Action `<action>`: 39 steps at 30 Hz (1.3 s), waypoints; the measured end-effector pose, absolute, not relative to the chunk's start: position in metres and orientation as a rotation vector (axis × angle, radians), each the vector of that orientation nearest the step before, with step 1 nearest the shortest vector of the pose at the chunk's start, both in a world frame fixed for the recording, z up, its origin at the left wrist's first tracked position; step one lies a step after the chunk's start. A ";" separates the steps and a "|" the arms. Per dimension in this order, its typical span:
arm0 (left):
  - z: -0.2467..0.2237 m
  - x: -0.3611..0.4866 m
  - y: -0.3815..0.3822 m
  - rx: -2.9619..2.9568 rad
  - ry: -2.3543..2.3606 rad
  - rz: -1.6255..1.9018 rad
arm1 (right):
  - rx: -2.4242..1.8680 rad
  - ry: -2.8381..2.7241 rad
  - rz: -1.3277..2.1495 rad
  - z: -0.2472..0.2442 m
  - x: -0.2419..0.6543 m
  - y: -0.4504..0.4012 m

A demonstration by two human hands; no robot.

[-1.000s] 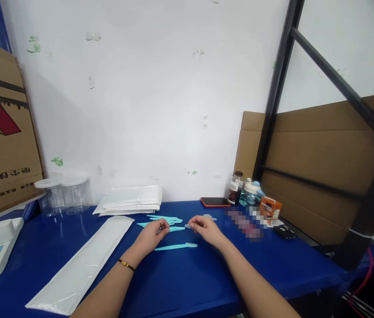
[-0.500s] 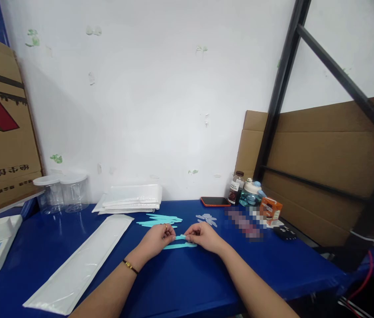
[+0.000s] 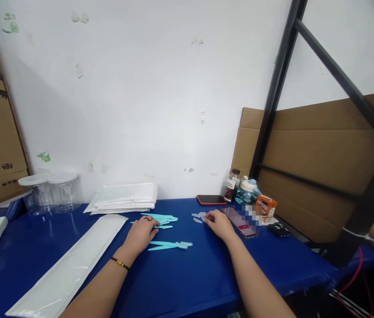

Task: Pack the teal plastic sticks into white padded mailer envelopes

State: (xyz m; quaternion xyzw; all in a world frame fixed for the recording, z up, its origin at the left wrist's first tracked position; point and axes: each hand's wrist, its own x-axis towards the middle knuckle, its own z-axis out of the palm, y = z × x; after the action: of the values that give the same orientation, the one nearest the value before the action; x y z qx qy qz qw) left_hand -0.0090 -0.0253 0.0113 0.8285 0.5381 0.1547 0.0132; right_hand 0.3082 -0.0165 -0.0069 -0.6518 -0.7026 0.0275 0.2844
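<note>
My left hand (image 3: 143, 232) is over a loose pile of turquoise eyebrow razors (image 3: 165, 217), its fingers bent and closed round the handle of one razor. Two more eyebrow razors (image 3: 170, 245) lie crossed on the blue table in front of it. To the right, my right hand (image 3: 220, 224) is at a small group of translucent blade covers (image 3: 197, 218), thumb and fingertips pinched on one of them. The fingers partly hide what each hand grips.
A long white pouch (image 3: 70, 260) lies at the left, with stacked white packs (image 3: 123, 198) behind it. Lidded clear jars (image 3: 66, 194) stand against the wall. Two phones (image 3: 211, 200), bottles (image 3: 232, 185) and an orange box (image 3: 266, 207) are at the right, near a black metal frame.
My hands have parted, leaving the razor they held on the table beside another. The left moved back to the razor pile, the right to the blade covers. The view turned slightly right.
</note>
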 end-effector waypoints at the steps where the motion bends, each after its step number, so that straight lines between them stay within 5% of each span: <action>1: 0.012 -0.008 -0.026 2.579 1.681 0.483 | -1.763 -1.908 0.029 -0.007 0.304 -0.016; 21: 0.013 -0.014 -0.021 2.617 1.534 0.496 | -1.746 -1.905 -0.025 -0.012 0.300 -0.010; 29: 0.007 -0.012 -0.022 2.568 1.451 0.645 | -1.219 -2.047 0.439 0.019 0.245 -0.023; 39: 0.007 -0.012 -0.019 2.447 1.369 0.800 | -1.160 -2.029 0.413 0.007 0.208 -0.008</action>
State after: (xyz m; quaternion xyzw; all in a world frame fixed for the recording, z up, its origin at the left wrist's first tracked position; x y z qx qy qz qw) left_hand -0.0121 -0.0186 0.0072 0.8339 0.4664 0.2726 0.1126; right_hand 0.2081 -0.0076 0.0069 -0.4533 -0.7925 0.1613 0.3748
